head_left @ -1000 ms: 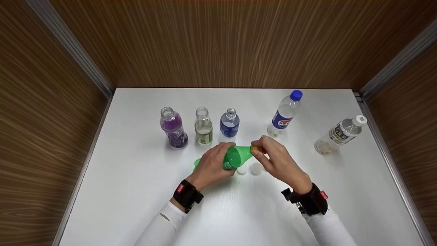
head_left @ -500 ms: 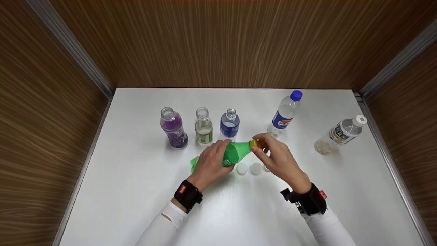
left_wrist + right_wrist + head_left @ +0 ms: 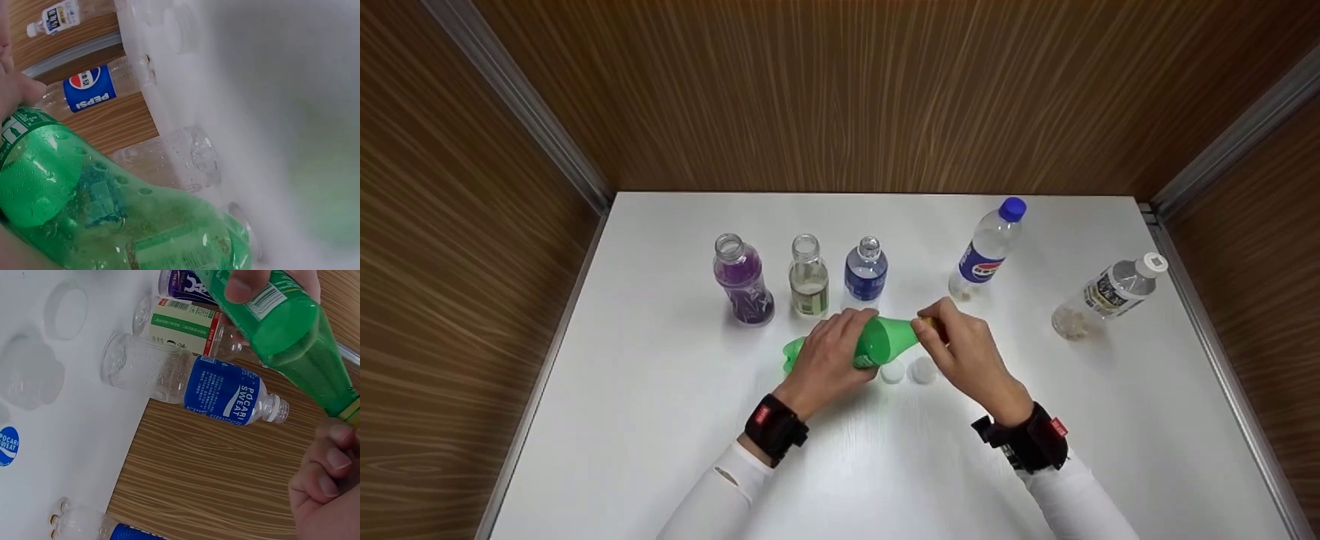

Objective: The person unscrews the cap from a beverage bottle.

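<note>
Centrally, the left hand (image 3: 826, 361) gripped a tilted translucent green plastic bottle (image 3: 896, 339) over the white table (image 3: 660, 375); the right hand (image 3: 971, 352) pinched its yellow cap (image 3: 352, 412); a loose hold risked the bottle slipping

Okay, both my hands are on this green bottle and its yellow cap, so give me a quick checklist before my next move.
1. Left hand gripping the green bottle round its body: ok.
2. Right hand pinching the yellow cap: ok.
3. Green bottle upright: not ok, it is tilted, neck toward the right hand.
4. Yellow cap loose on the threads: cannot tell, the fingers partly cover it.
5. Purple bottle and Pocari Sweat bottle standing upright: ok.
6. Gap between the left hand and the Pocari Sweat bottle: cannot tell, they overlap in the head view.
</note>
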Available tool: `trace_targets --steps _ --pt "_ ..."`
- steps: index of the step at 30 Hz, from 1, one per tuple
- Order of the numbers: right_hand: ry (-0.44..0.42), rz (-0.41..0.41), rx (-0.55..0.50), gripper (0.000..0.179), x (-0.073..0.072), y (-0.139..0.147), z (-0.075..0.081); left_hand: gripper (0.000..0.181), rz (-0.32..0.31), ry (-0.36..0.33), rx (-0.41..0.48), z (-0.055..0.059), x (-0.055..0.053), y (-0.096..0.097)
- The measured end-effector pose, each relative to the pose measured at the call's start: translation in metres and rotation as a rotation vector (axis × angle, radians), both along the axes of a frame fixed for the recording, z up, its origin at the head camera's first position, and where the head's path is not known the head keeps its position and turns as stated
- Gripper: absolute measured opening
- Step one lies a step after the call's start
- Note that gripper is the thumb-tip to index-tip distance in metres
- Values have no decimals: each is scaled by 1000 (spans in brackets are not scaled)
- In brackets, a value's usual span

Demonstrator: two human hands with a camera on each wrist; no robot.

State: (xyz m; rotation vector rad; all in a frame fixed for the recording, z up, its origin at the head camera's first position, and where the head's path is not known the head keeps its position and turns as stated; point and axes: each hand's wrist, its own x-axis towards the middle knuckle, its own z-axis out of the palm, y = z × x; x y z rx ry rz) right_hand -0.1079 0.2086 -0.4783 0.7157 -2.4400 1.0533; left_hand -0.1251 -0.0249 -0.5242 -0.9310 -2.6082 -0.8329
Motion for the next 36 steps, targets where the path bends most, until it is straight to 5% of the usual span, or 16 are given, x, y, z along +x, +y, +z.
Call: trace_targets --steps 4,14,24,36 --pt "72 62 26 14 0 4 1 78 -31 -55 31 2 0 0" --pt "84 147 80 24 -2 11 0 76 -88 -149 73 1 -2 -1" --pt "-23 -126 43 11 1 5 1 78 -5 -49 -39 2 -2 4" --pt "-17 44 33 17 1 11 0 80 -25 -124 -28 3 -2 1"
